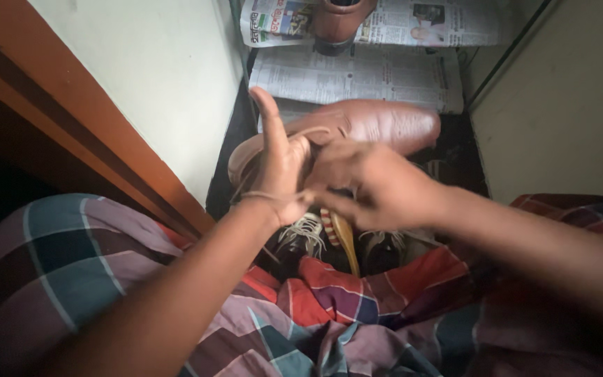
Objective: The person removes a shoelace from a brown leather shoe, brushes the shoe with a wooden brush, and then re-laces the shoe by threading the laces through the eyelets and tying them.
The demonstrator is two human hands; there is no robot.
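Above the lap: checked cloth, multicoloured, draped over both knees. Newspaper sheets, lining the shelves ahead. Brown leather shoe, held sideways between both hands. Right hand, blurred, fingers closed on the shoe's lacing. Left hand, thumb raised, lace looped around the wrist, steadying the heel.

- A pale cream wall runs along the left, edged by an orange-brown wooden door frame.
- A second pale wall closes the right side.
- Between them stands a narrow rack with shelves lined in sheets of newspaper.
- The bottom of the rack lies in deep shadow.
- Light is dim and soft, brightest on the left wall.
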